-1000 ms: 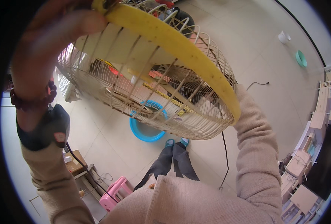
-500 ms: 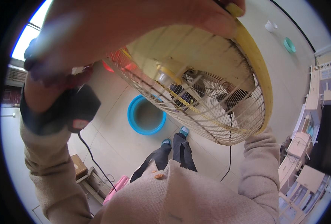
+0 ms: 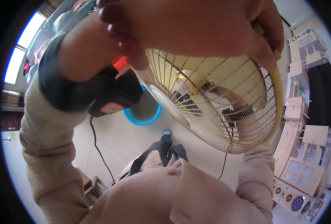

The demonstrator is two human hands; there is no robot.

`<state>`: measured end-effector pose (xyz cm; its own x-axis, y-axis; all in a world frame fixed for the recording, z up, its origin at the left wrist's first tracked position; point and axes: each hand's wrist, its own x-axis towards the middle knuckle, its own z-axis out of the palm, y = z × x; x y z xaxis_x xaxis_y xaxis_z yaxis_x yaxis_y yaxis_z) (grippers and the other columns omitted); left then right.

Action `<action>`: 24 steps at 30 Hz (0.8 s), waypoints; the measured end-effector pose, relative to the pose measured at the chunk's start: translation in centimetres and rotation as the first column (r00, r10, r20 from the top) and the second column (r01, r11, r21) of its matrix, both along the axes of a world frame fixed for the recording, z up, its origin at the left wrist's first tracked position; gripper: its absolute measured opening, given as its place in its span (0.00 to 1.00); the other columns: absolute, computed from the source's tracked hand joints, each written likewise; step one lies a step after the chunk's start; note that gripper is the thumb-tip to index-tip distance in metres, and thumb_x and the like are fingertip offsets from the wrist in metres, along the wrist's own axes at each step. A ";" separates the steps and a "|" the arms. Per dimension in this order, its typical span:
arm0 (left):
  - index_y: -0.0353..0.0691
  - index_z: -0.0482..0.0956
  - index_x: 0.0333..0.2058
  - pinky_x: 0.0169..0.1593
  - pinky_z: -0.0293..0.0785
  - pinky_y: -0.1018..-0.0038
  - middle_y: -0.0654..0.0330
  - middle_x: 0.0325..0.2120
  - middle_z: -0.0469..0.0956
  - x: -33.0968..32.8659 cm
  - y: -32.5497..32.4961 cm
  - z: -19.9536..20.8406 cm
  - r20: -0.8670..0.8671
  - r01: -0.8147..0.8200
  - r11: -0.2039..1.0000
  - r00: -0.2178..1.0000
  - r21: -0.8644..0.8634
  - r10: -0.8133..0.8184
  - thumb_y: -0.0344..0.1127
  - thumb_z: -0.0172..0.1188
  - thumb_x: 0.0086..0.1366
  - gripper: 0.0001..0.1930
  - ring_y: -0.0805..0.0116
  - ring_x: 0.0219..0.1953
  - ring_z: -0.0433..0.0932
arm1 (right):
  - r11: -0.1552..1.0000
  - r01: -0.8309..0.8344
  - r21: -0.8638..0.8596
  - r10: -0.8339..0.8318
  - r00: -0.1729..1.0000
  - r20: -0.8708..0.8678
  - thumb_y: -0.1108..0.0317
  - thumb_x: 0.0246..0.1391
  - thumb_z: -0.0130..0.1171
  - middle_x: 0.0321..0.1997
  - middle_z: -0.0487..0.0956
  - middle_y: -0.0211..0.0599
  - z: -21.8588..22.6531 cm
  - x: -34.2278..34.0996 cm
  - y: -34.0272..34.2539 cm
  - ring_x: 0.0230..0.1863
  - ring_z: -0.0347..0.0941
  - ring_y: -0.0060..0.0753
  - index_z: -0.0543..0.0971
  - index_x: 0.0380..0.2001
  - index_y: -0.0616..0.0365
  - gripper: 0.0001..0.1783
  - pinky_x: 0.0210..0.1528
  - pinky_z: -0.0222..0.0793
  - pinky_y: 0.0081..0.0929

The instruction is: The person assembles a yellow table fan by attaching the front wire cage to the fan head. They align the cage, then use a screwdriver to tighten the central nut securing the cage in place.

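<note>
Close in front of me is a fan head (image 3: 229,143) with a wire guard, a yellow rim and cream blades (image 3: 225,69); grime marks the blades and wires. My left hand (image 3: 206,28) reaches across its top, fingers closed around the rim at the upper right. A dark red bead bracelet (image 3: 119,31) and a black strapped box (image 3: 117,99) with a cable sit on that wrist. Through the wires, behind the guard, part of my right hand (image 3: 230,95) and a dark wrist strap show; its fingers are hidden.
A blue basin (image 3: 143,122) of murky water stands on the tiled floor beyond my feet. Pale cabinets (image 3: 294,138) and a black panel (image 3: 322,97) line the right side. A bright window (image 3: 22,46) is at far left, a small wooden piece (image 3: 94,188) at lower left.
My left hand has shifted right and slightly down with the fan head, whose round guard front now faces me more. The view has swung, so the basin is now partly covered by the wrist box.
</note>
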<state>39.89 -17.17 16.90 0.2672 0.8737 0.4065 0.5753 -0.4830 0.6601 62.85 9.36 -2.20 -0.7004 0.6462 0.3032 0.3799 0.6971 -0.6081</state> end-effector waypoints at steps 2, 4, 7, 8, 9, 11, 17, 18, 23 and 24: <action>0.34 0.78 0.42 0.38 0.76 0.74 0.57 0.35 0.79 3.4 -0.7 1.1 -0.052 0.034 0.999 0.998 0.036 -0.032 0.29 0.65 0.60 0.12 0.71 0.35 0.78 | 0.996 0.013 -0.088 -0.017 0.999 -0.043 0.62 0.64 0.53 0.39 0.81 0.28 -0.1 2.2 -1.7 0.39 0.75 0.18 0.78 0.50 0.60 0.16 0.43 0.72 0.19; 0.34 0.79 0.41 0.37 0.75 0.75 0.57 0.34 0.79 7.1 -1.4 2.0 -0.092 0.074 0.995 0.993 0.060 -0.069 0.29 0.66 0.59 0.12 0.72 0.34 0.77 | 0.985 0.016 -0.171 -0.030 0.996 -0.080 0.62 0.64 0.53 0.39 0.81 0.28 -0.5 4.5 -3.8 0.39 0.75 0.18 0.78 0.49 0.60 0.16 0.43 0.71 0.19; 0.34 0.81 0.39 0.35 0.74 0.76 0.58 0.32 0.80 12.5 -2.1 3.2 -0.128 0.136 0.987 0.984 0.090 -0.124 0.28 0.67 0.58 0.11 0.73 0.31 0.77 | 0.954 0.001 -0.299 -0.045 0.989 -0.141 0.62 0.64 0.53 0.38 0.81 0.28 -2.0 7.8 -6.8 0.38 0.75 0.18 0.78 0.49 0.60 0.16 0.43 0.71 0.19; 0.34 0.81 0.39 0.34 0.74 0.77 0.58 0.31 0.80 13.9 -2.2 3.5 -0.139 0.159 0.982 0.980 0.103 -0.144 0.28 0.67 0.57 0.10 0.73 0.31 0.76 | 0.940 -0.006 -0.341 -0.052 0.986 -0.161 0.62 0.64 0.53 0.38 0.81 0.28 -2.6 8.7 -7.6 0.38 0.75 0.17 0.78 0.49 0.60 0.16 0.42 0.71 0.19; 0.34 0.82 0.38 0.33 0.73 0.77 0.58 0.31 0.80 15.2 -2.4 3.8 -0.144 0.181 0.977 0.976 0.109 -0.165 0.28 0.68 0.57 0.10 0.73 0.30 0.76 | 0.923 -0.015 -0.385 -0.060 0.981 -0.182 0.62 0.64 0.54 0.38 0.81 0.28 -3.2 9.4 -8.4 0.38 0.74 0.17 0.78 0.49 0.60 0.16 0.42 0.71 0.19; 0.34 0.82 0.37 0.32 0.72 0.78 0.58 0.29 0.80 17.6 -2.7 4.4 -0.160 0.214 0.969 0.968 0.126 -0.193 0.28 0.68 0.56 0.10 0.74 0.28 0.76 | 0.885 -0.032 -0.464 -0.082 0.971 -0.224 0.63 0.63 0.54 0.37 0.82 0.28 -4.4 10.8 -9.9 0.38 0.74 0.17 0.78 0.49 0.60 0.16 0.42 0.71 0.19; 0.34 0.84 0.36 0.29 0.70 0.78 0.59 0.27 0.80 22.9 -4.9 4.0 -0.188 0.184 0.977 0.969 0.104 -0.162 0.28 0.70 0.54 0.10 0.75 0.25 0.74 | 0.776 -0.040 -0.630 -0.223 0.916 -0.333 0.63 0.63 0.55 0.36 0.82 0.28 -9.2 17.6 -15.6 0.38 0.74 0.17 0.79 0.49 0.60 0.16 0.41 0.71 0.18; 0.34 0.84 0.37 0.29 0.70 0.78 0.59 0.27 0.80 23.4 -4.7 3.9 -0.148 0.214 0.973 0.968 0.080 -0.201 0.28 0.70 0.54 0.10 0.75 0.26 0.74 | 0.758 -0.033 -0.651 -0.267 0.895 -0.357 0.63 0.63 0.55 0.36 0.82 0.28 -9.9 19.8 -16.5 0.37 0.74 0.17 0.79 0.49 0.60 0.16 0.41 0.71 0.18; 0.35 0.84 0.38 0.31 0.72 0.76 0.59 0.29 0.81 23.1 -5.5 2.5 -0.326 0.153 0.977 0.940 0.150 -0.097 0.30 0.70 0.55 0.11 0.74 0.29 0.75 | 0.720 0.114 -0.685 -0.551 0.695 -0.463 0.63 0.62 0.55 0.35 0.82 0.28 -10.7 34.6 -25.2 0.37 0.74 0.17 0.79 0.48 0.60 0.16 0.41 0.70 0.18; 0.36 0.81 0.42 0.39 0.72 0.77 0.60 0.34 0.79 22.8 -5.2 2.4 -0.345 0.151 0.987 0.931 0.053 -0.124 0.30 0.64 0.60 0.10 0.74 0.35 0.76 | 0.708 0.443 -0.550 -0.682 0.632 -0.369 0.63 0.61 0.57 0.32 0.81 0.27 -10.9 36.7 -28.3 0.35 0.72 0.17 0.82 0.44 0.59 0.14 0.39 0.69 0.17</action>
<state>62.69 -22.33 19.28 0.5163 0.7883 0.3348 0.6826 -0.6148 0.3951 99.55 -18.97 -13.06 0.0368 0.9907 0.1308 0.1618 0.1232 -0.9791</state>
